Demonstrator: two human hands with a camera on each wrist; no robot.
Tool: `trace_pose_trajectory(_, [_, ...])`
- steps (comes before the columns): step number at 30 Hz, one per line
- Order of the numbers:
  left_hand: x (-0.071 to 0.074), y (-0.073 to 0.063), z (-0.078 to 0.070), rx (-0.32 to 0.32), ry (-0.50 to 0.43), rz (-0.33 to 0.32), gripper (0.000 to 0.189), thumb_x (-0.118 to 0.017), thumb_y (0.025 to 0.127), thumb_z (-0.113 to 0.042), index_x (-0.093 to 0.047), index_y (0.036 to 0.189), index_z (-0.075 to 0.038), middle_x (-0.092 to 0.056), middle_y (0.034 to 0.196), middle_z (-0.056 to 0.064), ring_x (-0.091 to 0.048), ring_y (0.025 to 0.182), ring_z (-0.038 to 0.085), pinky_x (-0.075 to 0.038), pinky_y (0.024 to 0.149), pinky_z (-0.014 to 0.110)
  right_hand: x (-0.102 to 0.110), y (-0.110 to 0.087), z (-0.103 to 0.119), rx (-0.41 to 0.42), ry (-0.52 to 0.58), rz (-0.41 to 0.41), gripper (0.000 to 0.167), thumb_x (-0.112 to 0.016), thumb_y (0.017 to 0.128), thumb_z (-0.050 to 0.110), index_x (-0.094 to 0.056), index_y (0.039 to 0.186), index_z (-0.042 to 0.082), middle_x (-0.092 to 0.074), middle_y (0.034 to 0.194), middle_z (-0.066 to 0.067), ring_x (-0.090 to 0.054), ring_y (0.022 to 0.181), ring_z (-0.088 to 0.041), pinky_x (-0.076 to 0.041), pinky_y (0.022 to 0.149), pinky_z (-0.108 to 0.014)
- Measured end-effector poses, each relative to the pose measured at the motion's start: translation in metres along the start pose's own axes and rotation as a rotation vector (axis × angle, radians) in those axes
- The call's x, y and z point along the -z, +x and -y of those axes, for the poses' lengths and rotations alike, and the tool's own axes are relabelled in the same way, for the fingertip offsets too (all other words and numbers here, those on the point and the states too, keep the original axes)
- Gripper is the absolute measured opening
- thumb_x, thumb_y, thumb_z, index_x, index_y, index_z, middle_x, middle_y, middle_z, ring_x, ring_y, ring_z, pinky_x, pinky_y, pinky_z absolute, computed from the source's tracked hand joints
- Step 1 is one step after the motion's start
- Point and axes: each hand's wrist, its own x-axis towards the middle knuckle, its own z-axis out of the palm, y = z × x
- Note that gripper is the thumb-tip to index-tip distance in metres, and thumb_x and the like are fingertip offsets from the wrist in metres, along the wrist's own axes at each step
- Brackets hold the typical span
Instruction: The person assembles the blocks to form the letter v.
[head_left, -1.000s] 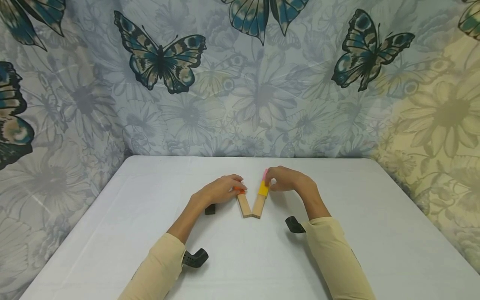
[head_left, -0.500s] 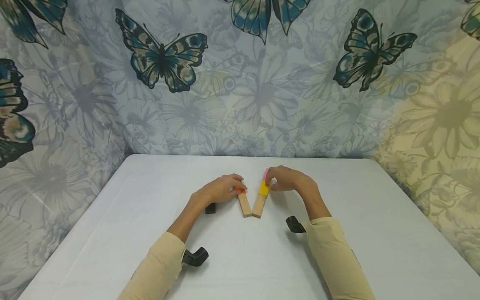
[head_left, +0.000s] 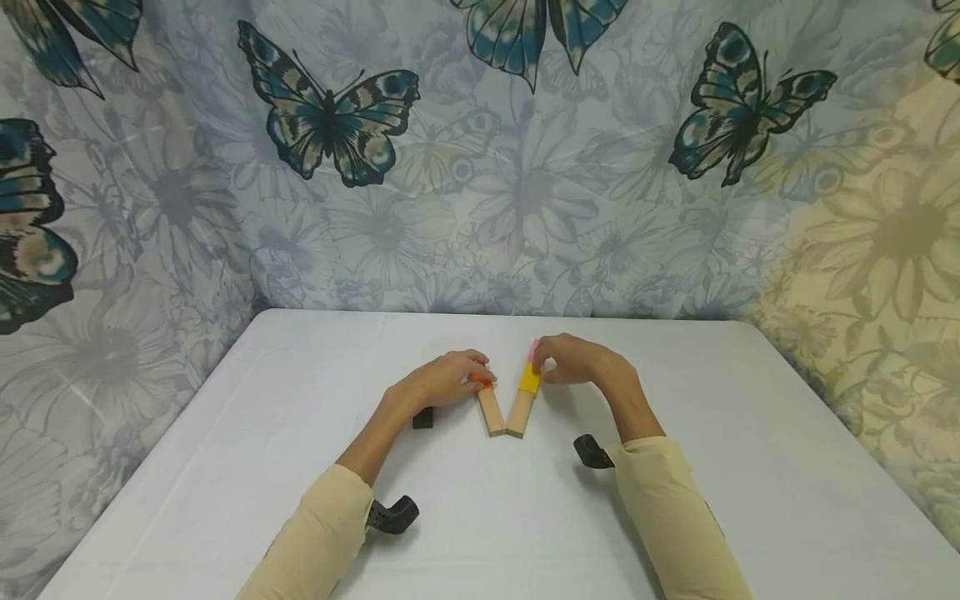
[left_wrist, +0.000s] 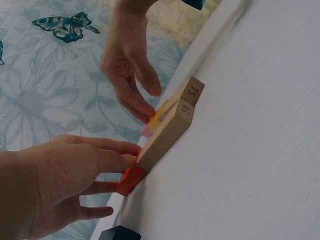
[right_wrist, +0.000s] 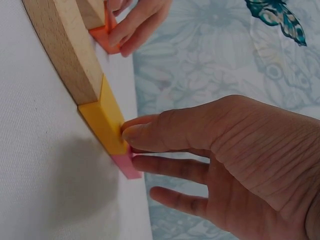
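Two plain wooden blocks lie on the white table in a V, the left wooden block (head_left: 491,413) and right wooden block (head_left: 519,415) meeting at their near ends. Dark numerals mark those ends in the left wrist view. My left hand (head_left: 442,379) holds an orange block (left_wrist: 131,181) at the left one's far end between thumb and fingers. Beyond the right one come a yellow block (right_wrist: 104,120) and a pink block (right_wrist: 127,166), in line. My right hand (head_left: 576,360) pinches the yellow block with thumb and index finger; its other fingers extend near the pink one.
The white table (head_left: 480,517) stretches around the blocks, with a butterfly-patterned wall (head_left: 525,200) behind its far edge. A small black object (head_left: 423,417) shows under the left wrist. Black wrist mounts (head_left: 395,515) stick out from both sleeves.
The hands and blocks keep their places. Only a slight shift of the head view shows.
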Motion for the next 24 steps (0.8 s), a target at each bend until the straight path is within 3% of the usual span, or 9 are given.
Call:
trace_pose_trajectory(14, [0.001,-0.002,-0.001,0.0,0.006,0.001,0.026,-0.063,0.105,-0.018,-0.076,0.128,-0.013,-0.057,0.154,0.016,-0.054,0.144,0.034,-0.043,0.122,0.049,-0.003,0.002,-0.001,0.005,0.005,0.0,0.019,-0.071,0.095,0.007,-0.079,0.112,0.007,-0.068,0.132,-0.014,-0.061,0.127,-0.034,-0.05,0.114,-0.051])
trace_pose_trajectory(24, [0.018,-0.007,-0.01,0.019,0.019,0.023,0.031,-0.061,0.106,-0.02,-0.071,0.135,-0.012,-0.051,0.159,0.016,-0.051,0.146,0.036,-0.042,0.123,0.051,-0.002,0.004,-0.001,0.023,-0.007,0.004,0.019,-0.069,0.095,0.006,-0.078,0.112,0.005,-0.068,0.129,-0.015,-0.062,0.123,-0.035,-0.052,0.111,-0.051])
